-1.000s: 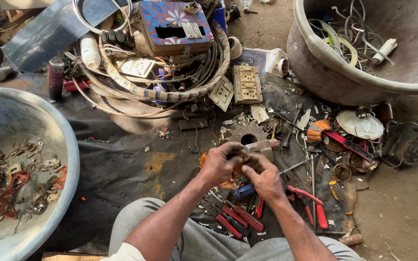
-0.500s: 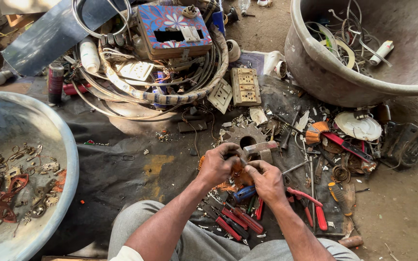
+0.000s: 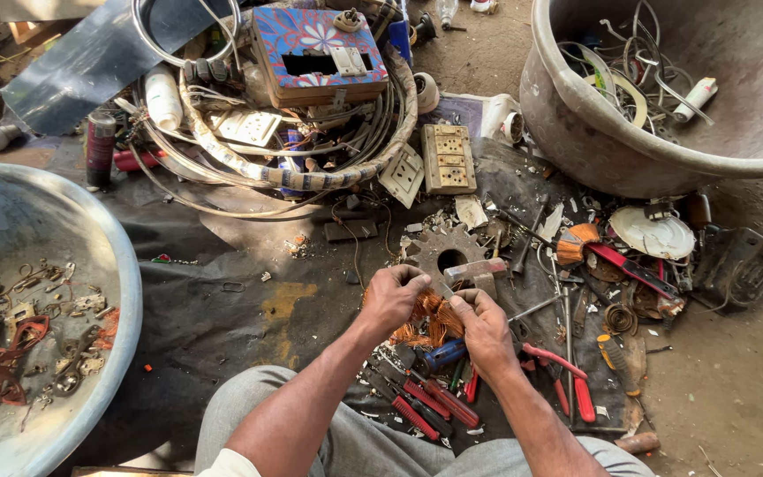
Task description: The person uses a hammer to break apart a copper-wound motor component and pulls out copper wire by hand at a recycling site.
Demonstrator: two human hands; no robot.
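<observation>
Both hands have barely shifted since the earlier frames, staying pressed together over the dark cloth (image 3: 222, 318). Fingers of the left hand (image 3: 392, 299) are curled shut on the bundle of copper winding wire (image 3: 430, 320); the right hand (image 3: 480, 325) pinches strands at its 3 o'clock side. That bundle sits between the two hands, at 6 o'clock from the toothed metal disc (image 3: 441, 250). Judging by the loose strands fanning toward 7 o'clock, the pulling apart looks partly done, with a tangled clump left. Its long axis seems to run roughly 9 to 3 o'clock, though the hands hide much of it.
</observation>
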